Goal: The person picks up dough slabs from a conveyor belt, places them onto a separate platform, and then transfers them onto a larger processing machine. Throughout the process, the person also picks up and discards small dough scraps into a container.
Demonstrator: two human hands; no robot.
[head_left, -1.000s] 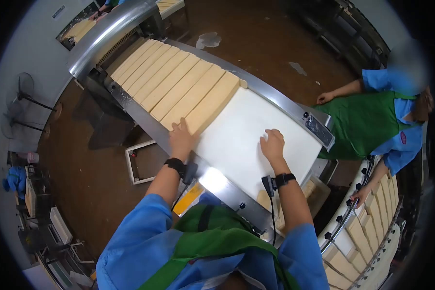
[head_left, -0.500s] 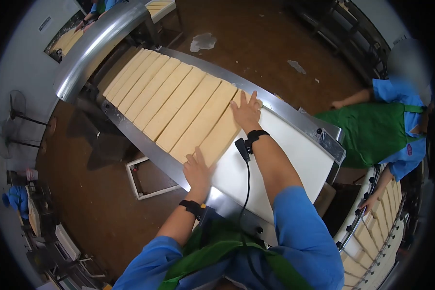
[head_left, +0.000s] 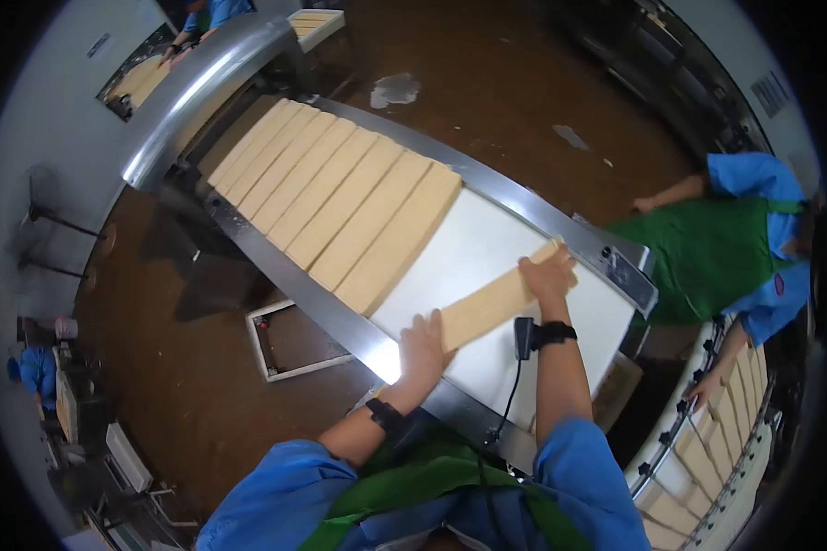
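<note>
Across the white belt (head_left: 413, 266) lies a single pale dough strip (head_left: 489, 308), apart from the others. My left hand (head_left: 422, 354) grips its near end, and my right hand (head_left: 549, 275) holds the far end, fingers wrapped over it. Further up the belt, a row of dough strips (head_left: 335, 197) lies side by side, with narrow gaps between them. Black bands circle both my wrists; the right one carries a small black box (head_left: 524, 338) with a cable.
Metal side rails (head_left: 515, 211) border the belt, and a curved steel cover (head_left: 207, 92) arches over its far end. At right, a co-worker in a green apron (head_left: 708, 257) stands by another conveyor (head_left: 698, 459) carrying dough pieces. A white frame (head_left: 265, 354) lies low at left.
Both my hands have moved right and toward me along the belt, carrying the end dough strip away from the row. White belt now shows between that strip and the others.
</note>
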